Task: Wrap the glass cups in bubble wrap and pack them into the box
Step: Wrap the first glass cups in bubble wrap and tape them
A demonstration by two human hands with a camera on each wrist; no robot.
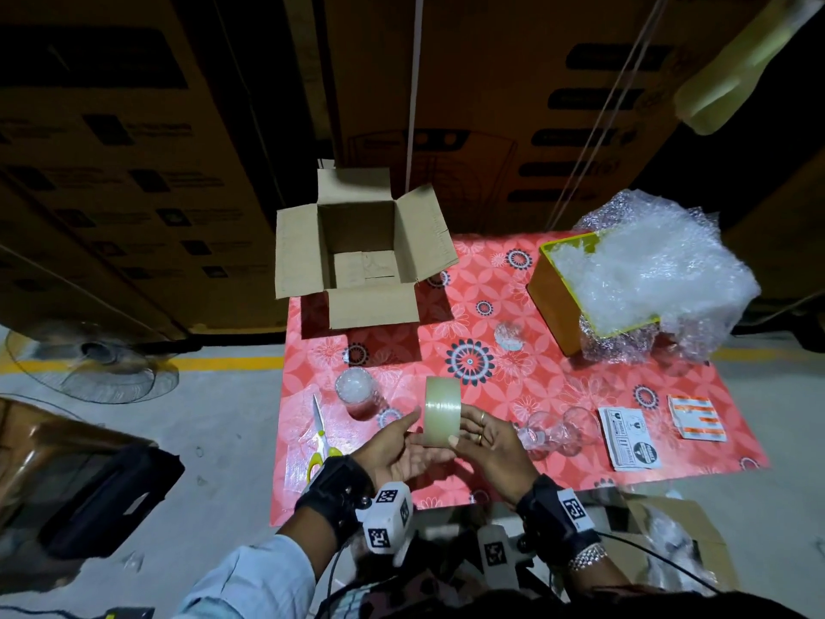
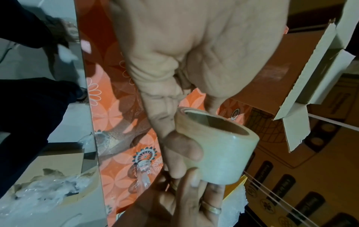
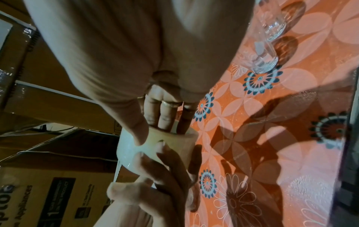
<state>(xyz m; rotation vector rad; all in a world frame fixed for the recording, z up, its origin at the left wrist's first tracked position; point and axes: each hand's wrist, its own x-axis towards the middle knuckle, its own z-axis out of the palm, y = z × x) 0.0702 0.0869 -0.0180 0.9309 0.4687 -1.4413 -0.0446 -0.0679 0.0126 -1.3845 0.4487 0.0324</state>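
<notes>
From the head view, both hands hold a roll of clear packing tape [image 1: 442, 411] upright above the near edge of a red flowered table [image 1: 535, 373]. The left hand [image 1: 398, 453] cups the roll from below with its fingers curved against it; the right hand [image 1: 490, 444] grips it, fingers tucked into the core. An open cardboard box [image 1: 357, 256] stands at the table's far left corner, flaps spread. One glass cup [image 1: 357, 392] stuffed with bubble wrap stands left of the roll, beside scissors [image 1: 320, 433]. Bare glass cups [image 1: 558, 433] lie right of the hands, another [image 1: 509, 336] mid-table. A yellow bin [image 1: 558, 301] spilling bubble wrap [image 1: 656, 265] fills the far right corner; label sheets [image 1: 634, 437] lie near the right edge. Bare table shows between box and hands.

The left wrist view adds the roll's hollow core [image 2: 217, 126] and a carton of wrap on the floor [image 2: 48, 188].

The right wrist view shows right fingers [image 3: 165, 113] inside the core, thumb outside, and a glass lying close behind [image 3: 264, 61].
</notes>
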